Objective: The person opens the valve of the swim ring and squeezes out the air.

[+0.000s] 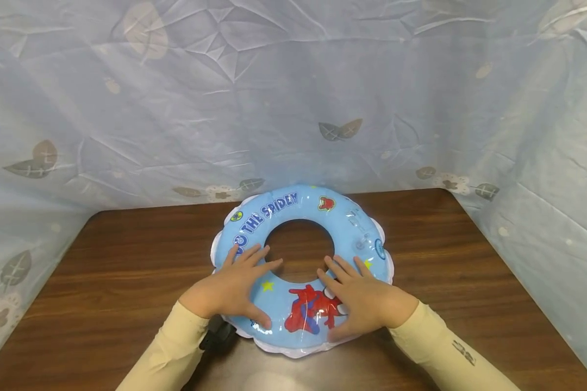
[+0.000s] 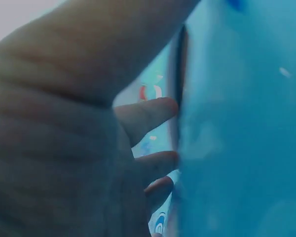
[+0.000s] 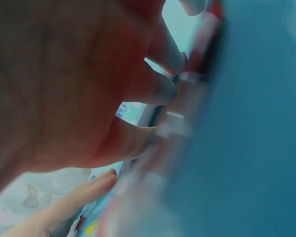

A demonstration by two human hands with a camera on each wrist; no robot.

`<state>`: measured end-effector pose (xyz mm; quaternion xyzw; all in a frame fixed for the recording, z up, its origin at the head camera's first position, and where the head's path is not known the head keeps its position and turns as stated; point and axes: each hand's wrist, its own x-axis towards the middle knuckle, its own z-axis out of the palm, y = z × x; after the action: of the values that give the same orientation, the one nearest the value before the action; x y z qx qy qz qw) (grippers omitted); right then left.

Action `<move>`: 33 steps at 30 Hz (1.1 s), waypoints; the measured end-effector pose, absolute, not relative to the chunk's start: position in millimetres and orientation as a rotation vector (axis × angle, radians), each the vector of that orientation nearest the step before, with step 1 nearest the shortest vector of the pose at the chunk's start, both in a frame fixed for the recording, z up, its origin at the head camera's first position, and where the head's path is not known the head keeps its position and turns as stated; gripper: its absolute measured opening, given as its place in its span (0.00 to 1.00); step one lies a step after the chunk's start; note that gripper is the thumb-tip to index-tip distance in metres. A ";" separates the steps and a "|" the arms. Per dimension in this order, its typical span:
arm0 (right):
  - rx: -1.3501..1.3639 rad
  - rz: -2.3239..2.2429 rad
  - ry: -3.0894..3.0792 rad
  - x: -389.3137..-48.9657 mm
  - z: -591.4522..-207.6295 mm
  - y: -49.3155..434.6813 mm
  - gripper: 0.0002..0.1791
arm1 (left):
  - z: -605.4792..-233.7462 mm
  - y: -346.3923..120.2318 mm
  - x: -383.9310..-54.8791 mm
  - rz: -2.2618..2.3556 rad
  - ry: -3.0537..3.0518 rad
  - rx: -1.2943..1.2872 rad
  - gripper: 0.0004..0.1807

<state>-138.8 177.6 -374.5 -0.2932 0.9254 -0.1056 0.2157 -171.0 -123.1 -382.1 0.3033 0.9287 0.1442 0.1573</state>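
A light-blue inflatable swim ring (image 1: 313,202) with a white scalloped edge lies flat on the table, printed with a red cartoon figure, yellow stars and lettering. Across its left front part my left hand (image 1: 237,288) rests with fingers spread, fingertips towards the inner hole. My right hand (image 1: 364,298) lies on the right front part, partly over the red figure, its fingers also spread. Both wrist views are filled closely by the ring's blue vinyl (image 2: 241,123), with the straight fingers (image 3: 160,89) of each hand touching it.
The brown wooden table (image 1: 142,260) carries the ring near its middle. A pale leaf-patterned cloth (image 1: 283,98) hangs behind the table and along its sides. A small black device (image 1: 218,334) sits under the left wrist. Cream sleeves (image 1: 435,336) cover the forearms.
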 end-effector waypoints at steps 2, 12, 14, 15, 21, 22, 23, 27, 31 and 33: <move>-0.811 -0.288 2.564 -138.6 -375.4 177.8 0.63 | -387.4 -123.2 -173.6 0.413 2.633 0.865 0.64; -0.799 -0.243 2.564 -140.6 -379.2 176.6 0.61 | -395.3 -113.3 -171.0 0.253 2.695 0.843 0.60; -0.802 -0.231 2.563 -141.3 -381.0 176.3 0.61 | -396.9 -111.8 -170.2 0.218 2.714 0.840 0.61; -0.802 -0.228 2.563 -141.6 -381.9 176.1 0.60 | -397.7 -111.2 -169.8 0.204 2.723 0.839 0.61; -0.799 -0.227 2.561 -142.8 -384.4 173.9 0.60 | -400.6 -108.3 -168.0 0.187 2.753 0.827 0.61; -0.799 -0.227 2.561 -142.8 -384.4 173.6 0.60 | -401.1 -108.0 -167.7 0.190 2.753 0.824 0.61; -0.800 -0.228 2.560 -142.7 -384.3 173.4 0.60 | -401.3 -107.7 -167.6 0.188 2.755 0.820 0.61; -0.804 -0.235 2.557 -142.6 -384.2 173.5 0.59 | -403.3 -107.1 -167.1 0.185 2.757 0.818 0.61; -0.795 -0.248 2.552 -143.6 -385.3 175.0 0.59 | -403.8 -106.6 -166.8 0.189 2.760 0.830 0.61; -0.786 -0.255 2.548 -144.5 -386.5 175.9 0.59 | -403.1 -106.2 -166.6 0.192 2.760 0.835 0.61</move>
<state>-144.5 175.9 -386.5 -0.2856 0.9259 -0.0928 0.2292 -166.6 -106.2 -403.1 0.2866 0.9475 0.0658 0.1254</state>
